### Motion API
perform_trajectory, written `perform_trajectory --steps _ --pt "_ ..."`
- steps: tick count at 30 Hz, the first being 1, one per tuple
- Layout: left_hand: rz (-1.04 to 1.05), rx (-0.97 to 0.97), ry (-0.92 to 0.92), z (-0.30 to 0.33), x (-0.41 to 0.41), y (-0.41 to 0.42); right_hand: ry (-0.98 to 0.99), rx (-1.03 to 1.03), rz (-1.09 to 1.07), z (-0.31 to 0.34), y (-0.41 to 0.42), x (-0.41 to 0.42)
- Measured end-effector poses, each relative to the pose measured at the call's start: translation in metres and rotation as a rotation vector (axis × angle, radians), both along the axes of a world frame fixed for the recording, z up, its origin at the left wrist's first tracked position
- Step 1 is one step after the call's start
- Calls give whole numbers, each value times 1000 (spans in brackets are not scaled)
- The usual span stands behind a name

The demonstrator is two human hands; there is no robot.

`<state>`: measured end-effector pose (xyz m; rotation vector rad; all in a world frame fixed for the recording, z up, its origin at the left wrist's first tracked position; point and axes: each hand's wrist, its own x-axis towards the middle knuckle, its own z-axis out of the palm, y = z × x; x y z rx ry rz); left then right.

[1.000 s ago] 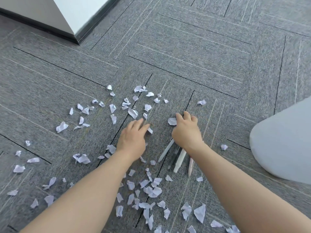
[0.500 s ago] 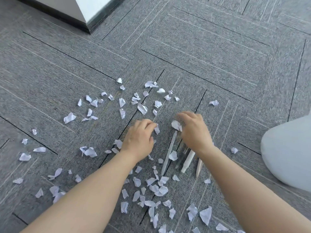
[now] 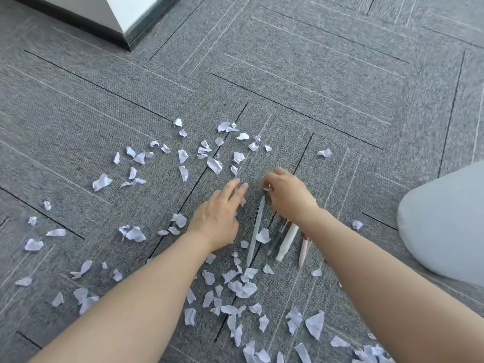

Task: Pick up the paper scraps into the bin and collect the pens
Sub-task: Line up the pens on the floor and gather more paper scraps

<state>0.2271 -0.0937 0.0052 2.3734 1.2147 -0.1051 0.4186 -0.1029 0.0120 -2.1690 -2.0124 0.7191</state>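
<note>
Several torn white paper scraps lie scattered over the grey carpet, thickest at the middle and bottom of the view. Several pens lie side by side near the centre: a clear pen, a dark pen, a white marker and a pink pen. My left hand rests flat on the carpet left of the clear pen, fingers spread over a scrap. My right hand is curled just above the pens' far ends, fingertips pinched on a small paper scrap.
A pale grey rounded object, perhaps the bin, sits at the right edge. A white wall corner with dark skirting stands at the top left. The carpet tiles beyond the scraps are bare.
My right hand has closed its fingers on the scrap that lay at its fingertips. My left hand has stretched its fingers forward. The camera has tilted, shifting everything lower in view.
</note>
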Motion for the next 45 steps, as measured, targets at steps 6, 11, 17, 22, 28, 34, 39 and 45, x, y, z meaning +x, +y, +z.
perform_trajectory --steps 6,11,17,22,28,34,39,45 --pt "37 54 -37 0 18 10 43 -181 -60 21 -16 -1" --pt "-149 -113 -53 5 -9 -5 66 -310 145 25 -47 -18" --pt "-157 -55 -113 0 -34 -32 -102 -153 239 19 -71 -39" --pt "-262 -75 -97 3 -38 -39 61 -221 347 28 -98 -56" --pt "6 158 -101 -3 -61 -28 43 -26 100 24 -104 -49" --pt "0 -31 28 0 -32 -19 -66 14 150 21 -120 -59" --pt "-38 46 -167 -2 -41 -29 -141 -113 154 18 -118 -50" --pt "-204 60 -192 -1 -68 -50 10 -14 368 10 -171 -69"
